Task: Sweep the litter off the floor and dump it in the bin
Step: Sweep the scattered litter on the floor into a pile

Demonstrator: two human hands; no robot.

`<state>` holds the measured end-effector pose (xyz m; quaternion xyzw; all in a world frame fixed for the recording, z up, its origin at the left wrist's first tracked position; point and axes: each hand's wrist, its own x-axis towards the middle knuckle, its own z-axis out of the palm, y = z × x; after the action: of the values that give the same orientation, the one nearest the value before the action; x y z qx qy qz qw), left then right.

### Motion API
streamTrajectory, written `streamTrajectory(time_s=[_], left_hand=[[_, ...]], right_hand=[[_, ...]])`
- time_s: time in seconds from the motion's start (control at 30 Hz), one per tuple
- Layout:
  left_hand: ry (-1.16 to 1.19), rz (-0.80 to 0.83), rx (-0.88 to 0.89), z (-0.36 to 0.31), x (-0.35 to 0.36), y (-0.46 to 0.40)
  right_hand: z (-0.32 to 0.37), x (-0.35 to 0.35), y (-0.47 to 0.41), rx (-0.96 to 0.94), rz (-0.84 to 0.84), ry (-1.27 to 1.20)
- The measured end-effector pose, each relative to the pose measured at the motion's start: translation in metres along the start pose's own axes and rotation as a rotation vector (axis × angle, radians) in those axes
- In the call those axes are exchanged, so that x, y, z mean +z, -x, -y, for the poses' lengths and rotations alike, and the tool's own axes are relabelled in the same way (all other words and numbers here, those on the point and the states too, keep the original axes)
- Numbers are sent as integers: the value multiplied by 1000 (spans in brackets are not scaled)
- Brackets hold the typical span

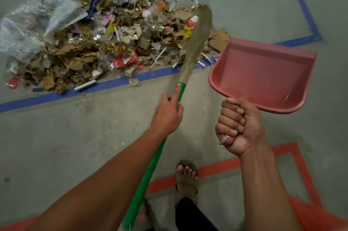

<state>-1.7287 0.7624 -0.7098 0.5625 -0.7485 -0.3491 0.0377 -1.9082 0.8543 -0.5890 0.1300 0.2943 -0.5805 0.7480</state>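
The green-handled broom (190,46) is gripped by the left hand (167,114), forefinger extended along it, above the litter pile (105,42), while the pink dustpan (263,74) is clenched in the right hand (239,127).

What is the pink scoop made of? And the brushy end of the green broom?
The dustpan in the right hand looks like moulded plastic: smooth, one pink colour, slightly shiny. The broom in the left hand seems to have dried grass or similar fibre for bristles, tan and wispy, though blurred. Its green handle looks like glossy plastic.
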Motion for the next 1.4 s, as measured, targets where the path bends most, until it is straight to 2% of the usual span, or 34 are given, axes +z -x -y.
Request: streamTrajectory(time_s=[0.27,0.43,0.6,0.87,1.07,1.4], left_hand=[[-182,357,177,-82,90,-53],[-258,422,60,-84,120,-77],[-275,375,-122,-79,108,-110],[-170,264,-302,-53,72,-147],[-65,68,-421,-21,39,-149],[36,-199,-472,50,-18,-127]], right_hand=[[56,-31,5,-100,-91,-12],[76,-44,-1,-110,-125,-25],[80,-45,-16,-83,-143,-36],[74,-31,-38,-31,-157,-8],[62,-17,-52,18,-126,27],[35,2,-60,91,-89,62]])
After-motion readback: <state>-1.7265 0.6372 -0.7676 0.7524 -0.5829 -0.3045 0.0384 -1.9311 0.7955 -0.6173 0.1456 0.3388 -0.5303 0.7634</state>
